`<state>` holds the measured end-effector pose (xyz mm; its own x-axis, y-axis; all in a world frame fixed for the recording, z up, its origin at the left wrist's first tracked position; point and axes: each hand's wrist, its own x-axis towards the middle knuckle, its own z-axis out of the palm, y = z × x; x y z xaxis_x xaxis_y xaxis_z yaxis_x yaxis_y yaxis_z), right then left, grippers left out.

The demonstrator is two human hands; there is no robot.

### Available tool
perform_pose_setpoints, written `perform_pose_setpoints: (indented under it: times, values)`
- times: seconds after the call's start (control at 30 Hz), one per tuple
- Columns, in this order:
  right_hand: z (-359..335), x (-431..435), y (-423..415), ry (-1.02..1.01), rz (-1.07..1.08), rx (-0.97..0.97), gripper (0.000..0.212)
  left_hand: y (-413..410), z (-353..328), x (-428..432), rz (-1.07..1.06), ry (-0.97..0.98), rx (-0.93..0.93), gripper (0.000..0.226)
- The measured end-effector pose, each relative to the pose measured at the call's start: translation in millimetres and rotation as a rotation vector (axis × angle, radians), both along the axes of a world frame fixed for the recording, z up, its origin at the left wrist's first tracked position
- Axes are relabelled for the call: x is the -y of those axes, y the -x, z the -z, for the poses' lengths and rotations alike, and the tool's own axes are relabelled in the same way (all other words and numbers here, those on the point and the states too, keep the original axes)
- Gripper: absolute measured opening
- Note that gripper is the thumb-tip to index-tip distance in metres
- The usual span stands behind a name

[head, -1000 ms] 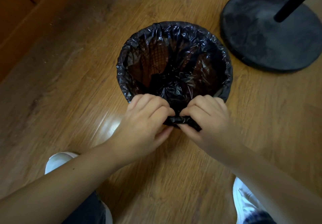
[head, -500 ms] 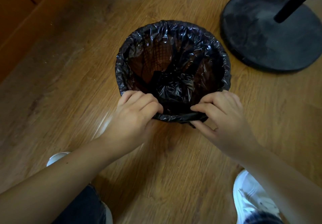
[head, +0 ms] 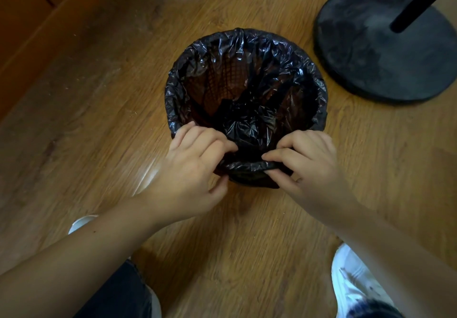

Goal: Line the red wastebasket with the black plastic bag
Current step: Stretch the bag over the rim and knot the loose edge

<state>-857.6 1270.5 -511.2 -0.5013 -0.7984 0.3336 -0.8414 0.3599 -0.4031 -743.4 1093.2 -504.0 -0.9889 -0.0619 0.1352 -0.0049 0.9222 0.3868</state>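
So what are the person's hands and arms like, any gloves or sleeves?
Both are bare: the left hand and right hand show no gloves, rings or wristbands. The left forearm and right forearm are uncovered to the picture's edge, so no sleeve shows. Dark trousers and a white shoe appear below.

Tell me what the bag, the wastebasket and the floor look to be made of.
The bag: thin plastic film, glossy black, by its crinkles, glints and slight see-through. The wastebasket: reddish lattice showing through the film, likely plastic mesh, unconfirmed. The floor: wood or wood-look laminate, by grain lines and soft sheen.
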Motion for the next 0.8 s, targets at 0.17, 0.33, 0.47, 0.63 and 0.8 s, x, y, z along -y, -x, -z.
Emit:
perform_pose_setpoints:
  times: [0.17, 0.33, 0.47, 0.63, 0.8]
  values:
    - [-2, 10, -8, 0.019, -0.005, 0.031, 0.013, 6, -4, -11, 0.031, 0.000, -0.031, 0.027]
    - [2, 8, -10, 0.006, -0.024, 0.011, 0.012, 5, -2, -10, 0.015, -0.023, -0.044, 0.015]
    - [2, -2, 0, 0.010, 0.004, -0.022, 0.015, 3, 0, -8, -0.016, -0.016, -0.080, 0.012]
    - [2, -9, 12, -0.001, 0.019, -0.055, 0.013, 3, 2, -5, -0.035, -0.001, -0.118, 0.019]
    - [2, -9, 14, -0.010, 0.032, -0.045, 0.014, 6, 5, -5, -0.066, 0.008, -0.137, 0.018]
